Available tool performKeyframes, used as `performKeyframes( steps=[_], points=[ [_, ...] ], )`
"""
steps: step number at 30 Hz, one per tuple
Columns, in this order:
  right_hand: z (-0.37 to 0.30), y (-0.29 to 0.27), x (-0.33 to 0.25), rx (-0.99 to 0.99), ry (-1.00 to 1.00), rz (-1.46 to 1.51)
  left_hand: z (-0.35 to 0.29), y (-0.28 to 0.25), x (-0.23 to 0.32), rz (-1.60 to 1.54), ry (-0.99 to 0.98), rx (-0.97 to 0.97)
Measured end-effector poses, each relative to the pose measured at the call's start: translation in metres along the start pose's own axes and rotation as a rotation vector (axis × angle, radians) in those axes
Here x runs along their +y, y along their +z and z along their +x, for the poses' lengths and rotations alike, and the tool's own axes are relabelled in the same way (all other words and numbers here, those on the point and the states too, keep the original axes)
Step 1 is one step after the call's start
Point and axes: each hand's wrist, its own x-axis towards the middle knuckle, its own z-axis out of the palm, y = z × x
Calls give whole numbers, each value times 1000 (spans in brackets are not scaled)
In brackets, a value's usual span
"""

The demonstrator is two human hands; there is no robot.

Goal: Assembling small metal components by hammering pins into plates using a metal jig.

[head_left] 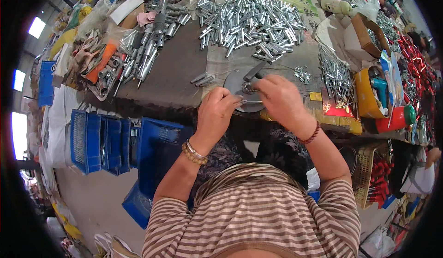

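My left hand (pixel 215 112) is closed in a pinch at the edge of a round grey metal plate (pixel 236 80). Its fingertips grip the end of a small metal piece (pixel 244 102) that lies across the plate, with a thin bar reaching toward my right hand. My right hand (pixel 282 102) is curled over the plate's right side, around the handle of a small dark-headed hammer (pixel 254 72). Most of that handle is hidden by the fingers. A few small metal bits (pixel 249 88) sit between the hands, too small to name.
A large heap of shiny metal tubes (pixel 254 24) covers the bench's far middle. Small pins (pixel 302 75) and a pile of thin rods (pixel 335 71) lie to the right, near a yellow container (pixel 369 91). Tools crowd the left; blue bins (pixel 157 140) stand below the edge.
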Motion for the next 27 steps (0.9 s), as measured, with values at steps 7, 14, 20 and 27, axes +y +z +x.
performKeyframes(
  steps=[7, 14, 20, 27],
  points=[
    [12, 17, -19, -25, -5, 272, 1, -1, -4, -15, 23, 7],
    [4, 14, -15, -128, -11, 72, -1, 1, -3, -12, -7, 10],
    [6, 22, -18, -78, 139, 355, -1, 1, -3, 28, 12, 13],
    [-1, 23, -13, -92, 149, 316, 0, -1, -2, -10, 9, 21]
  ],
)
